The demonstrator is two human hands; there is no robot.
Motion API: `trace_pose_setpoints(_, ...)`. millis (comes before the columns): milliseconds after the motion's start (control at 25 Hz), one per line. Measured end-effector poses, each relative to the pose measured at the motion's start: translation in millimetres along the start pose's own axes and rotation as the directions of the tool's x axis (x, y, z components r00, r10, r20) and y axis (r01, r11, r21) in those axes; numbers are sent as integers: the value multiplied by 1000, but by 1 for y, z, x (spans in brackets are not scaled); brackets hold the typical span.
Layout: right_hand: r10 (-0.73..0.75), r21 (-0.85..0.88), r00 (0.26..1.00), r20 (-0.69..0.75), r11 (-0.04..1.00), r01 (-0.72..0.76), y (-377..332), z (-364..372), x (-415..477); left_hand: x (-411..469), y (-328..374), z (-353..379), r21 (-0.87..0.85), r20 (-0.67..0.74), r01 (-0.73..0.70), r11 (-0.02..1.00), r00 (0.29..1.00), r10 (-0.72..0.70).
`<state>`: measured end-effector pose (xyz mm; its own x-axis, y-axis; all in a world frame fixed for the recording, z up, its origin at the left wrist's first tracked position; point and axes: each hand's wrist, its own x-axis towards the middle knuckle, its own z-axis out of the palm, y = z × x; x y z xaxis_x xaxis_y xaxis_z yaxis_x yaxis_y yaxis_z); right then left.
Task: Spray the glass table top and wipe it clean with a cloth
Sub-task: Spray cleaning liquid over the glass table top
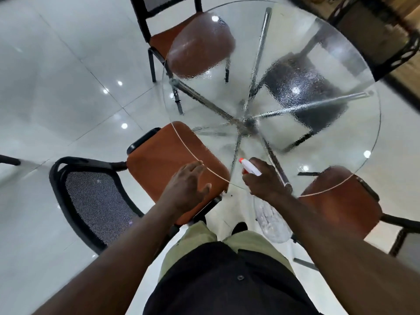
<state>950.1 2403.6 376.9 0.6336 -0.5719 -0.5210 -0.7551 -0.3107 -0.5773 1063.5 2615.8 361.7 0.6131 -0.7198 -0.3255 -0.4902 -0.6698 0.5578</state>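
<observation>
The round glass table top point(354, 142) fills the upper right, and droplets cover much of its surface. My right hand point(263, 178) is wrapped around a spray bottle point(248, 167) with a white head and an orange nozzle, held over the near edge of the glass with the nozzle facing the table's centre. The bottle's clear body point(271, 221) hangs below my wrist. My left hand point(187, 187) hovers with fingers spread at the near-left rim, holding nothing. No cloth is in sight.
Orange-seated chairs with black frames stand around the table: one at the near left point(159, 155), one at the near right point(341, 205), one at the far side point(168, 39). A black-seated chair point(302, 87) shows through the glass. Chrome legs point(259, 53) meet under the centre. The floor is glossy white tile.
</observation>
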Motion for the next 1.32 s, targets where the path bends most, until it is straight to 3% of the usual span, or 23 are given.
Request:
trace_pose_setpoints(160,74,41,996,-42,997,-72,56,-18,-25,12,29,7,26,37,-81,996,996,80)
trace_pose_setpoints(320,217,267,946,-241,952,-150,114,-46,-38,24,69,23,70,85,-171,983,983,164)
trace_pose_setpoints(400,234,331,937,-258,933,-142,126,-70,-47,24,93,33,76,91,-203,976,976,196)
trace_pose_setpoints(680,191,403,917,-350,914,-37,182,-125,-72,1,173,58,98,29,-266,959,964,265)
trace_pose_setpoints(880,30,455,893,-450,868,200,169,-174,-109,-15,216,55,191,-79,-323,927,936,343)
trace_pose_setpoints(1120,28,453,854,-519,856,247,167,-217,-148,-12,261,29,235,-114,-468,852,857,502)
trace_pose_setpoints(1320,92,415,736,-671,869,270,183,-234,-202,5,301,23,193,-46,-638,746,753,656)
